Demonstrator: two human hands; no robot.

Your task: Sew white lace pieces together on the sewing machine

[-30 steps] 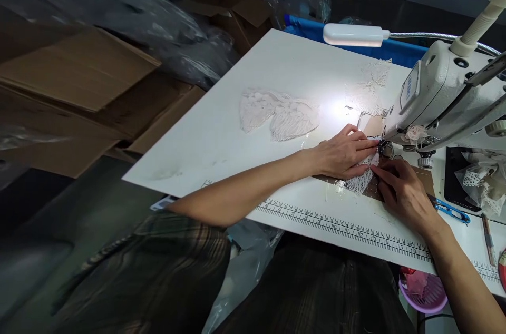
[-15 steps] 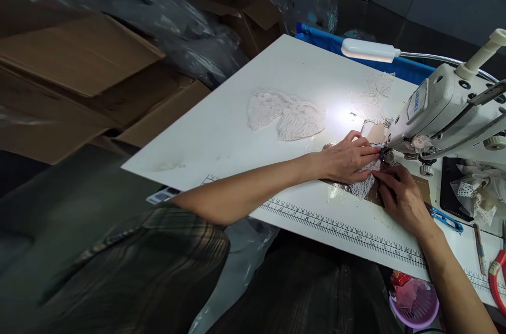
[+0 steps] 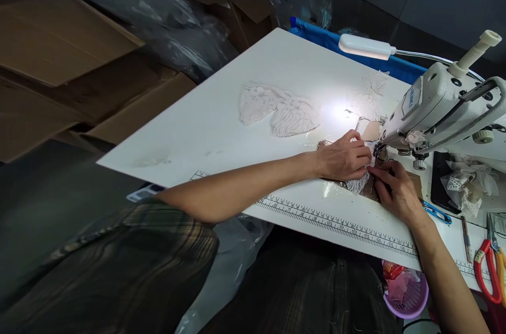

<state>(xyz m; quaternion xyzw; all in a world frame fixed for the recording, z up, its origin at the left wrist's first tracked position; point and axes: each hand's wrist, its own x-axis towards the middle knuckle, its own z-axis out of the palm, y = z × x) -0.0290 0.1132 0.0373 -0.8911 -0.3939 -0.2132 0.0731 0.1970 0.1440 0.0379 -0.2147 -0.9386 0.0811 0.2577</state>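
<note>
A piece of white lace (image 3: 358,185) lies under the needle end of the white sewing machine (image 3: 427,97). My left hand (image 3: 344,158) rests on the lace with its fingers bent and drawn together, gripping it just left of the presser foot. From the other side, my right hand (image 3: 395,189) pinches the lace's near edge between thumb and forefinger. Both hands' fingertips almost meet there. My fingers hide part of the lace, and the stitching point is too small to make out.
More white lace pieces (image 3: 279,110) lie on the white table (image 3: 221,128), under a lamp (image 3: 367,47). Blue thread snips (image 3: 437,213), red-handled scissors (image 3: 488,271) and a lace bundle (image 3: 470,186) are on the right. Below the edge hangs a purple basket (image 3: 411,300); cardboard boxes (image 3: 59,39) stand left.
My left hand's fingers, stretched toward the needle before, are now bent and pulled back a little from it. My right hand keeps its pinch. The whole view has shifted slightly.
</note>
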